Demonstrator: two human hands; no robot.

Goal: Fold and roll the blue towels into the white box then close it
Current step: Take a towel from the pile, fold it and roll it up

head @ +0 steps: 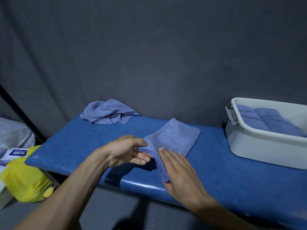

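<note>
The open white plastic box point(259, 146) on the blue padded table point(83, 146) holds rolled blue towels point(272, 120). The left hand point(127, 151) pinches a folded blue towel point(172, 138); the right hand point(181, 173) presses it, fingers straight.

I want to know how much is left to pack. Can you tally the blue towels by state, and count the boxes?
Rolled towels in the white box: 2
Folded towel under the hands: 1
Crumpled towel at the back of the bench: 1
White box: 1
Total: 4 towels and 1 box, 5 things.

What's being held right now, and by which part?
The left hand pinches the folded blue towel by its near stitched corner; the right hand lies flat on it.
</note>
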